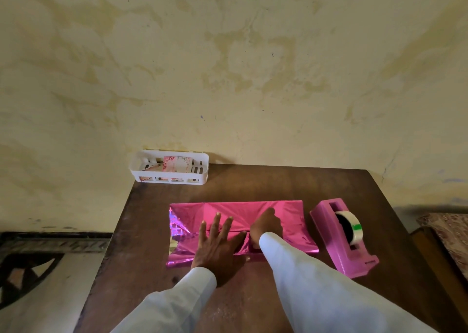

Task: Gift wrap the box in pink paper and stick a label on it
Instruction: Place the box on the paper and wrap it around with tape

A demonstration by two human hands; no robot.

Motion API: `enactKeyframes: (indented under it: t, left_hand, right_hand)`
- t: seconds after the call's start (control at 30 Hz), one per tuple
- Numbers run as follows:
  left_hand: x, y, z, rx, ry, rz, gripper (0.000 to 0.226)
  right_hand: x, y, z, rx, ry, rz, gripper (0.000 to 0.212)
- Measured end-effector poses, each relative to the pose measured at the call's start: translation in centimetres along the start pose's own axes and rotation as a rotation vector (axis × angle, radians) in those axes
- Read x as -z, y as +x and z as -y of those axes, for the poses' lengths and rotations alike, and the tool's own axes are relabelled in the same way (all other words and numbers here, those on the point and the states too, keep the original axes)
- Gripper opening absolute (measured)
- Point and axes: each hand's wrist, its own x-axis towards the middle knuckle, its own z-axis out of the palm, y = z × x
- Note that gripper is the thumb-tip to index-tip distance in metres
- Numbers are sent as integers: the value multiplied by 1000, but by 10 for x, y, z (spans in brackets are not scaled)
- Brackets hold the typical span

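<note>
Lying on the table, wrapping paper; sitting at its 3 o'clock, tape dispenser; standing at its 11 o'clock against the wall, basket holding cards.

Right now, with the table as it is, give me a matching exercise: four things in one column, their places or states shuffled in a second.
1 white basket
2 tape dispenser
3 left hand
4 pink paper

A right of the paper
B flat on the paper, fingers spread
C far left corner of the table
D shiny, creased, at the centre

Pairs: 1-C, 2-A, 3-B, 4-D
</note>
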Motion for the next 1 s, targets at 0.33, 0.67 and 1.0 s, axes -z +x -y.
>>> enactKeyframes:
  t: [0.33, 0.67, 1.0]
  left_hand:
    - [5, -5, -2, -28, -29, -2, 64]
    - [10, -13, -17, -102, 7, -40, 67]
    - [13, -15, -19, -69, -27, -24, 69]
  right_hand:
    - [1, -5, -3, -1, -1, -4, 60]
    - [2, -4, -6, -3, 35, 58, 66]
    - [-1, 0, -8, 4, 0, 42, 48]
